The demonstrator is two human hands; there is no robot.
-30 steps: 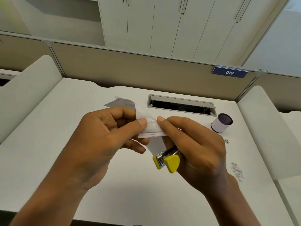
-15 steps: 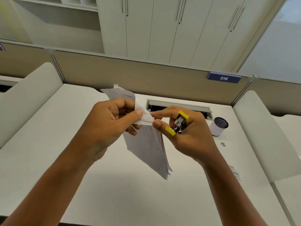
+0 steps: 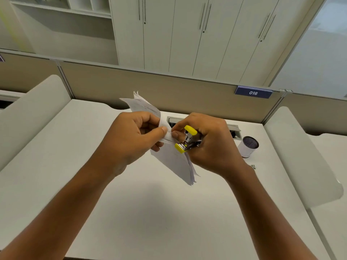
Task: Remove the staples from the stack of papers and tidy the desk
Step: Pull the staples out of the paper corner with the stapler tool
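Papers (image 3: 174,162) hung above the desk (image 3: 150,212), pinched at their folded edge by our left hand (image 3: 131,139). Our right hand (image 3: 212,145) gripped the yellow staple remover (image 3: 186,139), thumb touching that same edge. A cup (image 3: 247,147) stood at the right.

Papers (image 3: 174,162) white, faint grey print. Staple remover (image 3: 186,140) yellow tips, silver metal middle. Desk (image 3: 150,212) off-white. Cup (image 3: 247,149) at 3 o'clock: white wall, dark mesh-look inside. Partition (image 3: 187,94) tan. Plate (image 3: 253,92) at 1 o'clock: navy, white "016". Cabinets (image 3: 187,34) pale grey-white.
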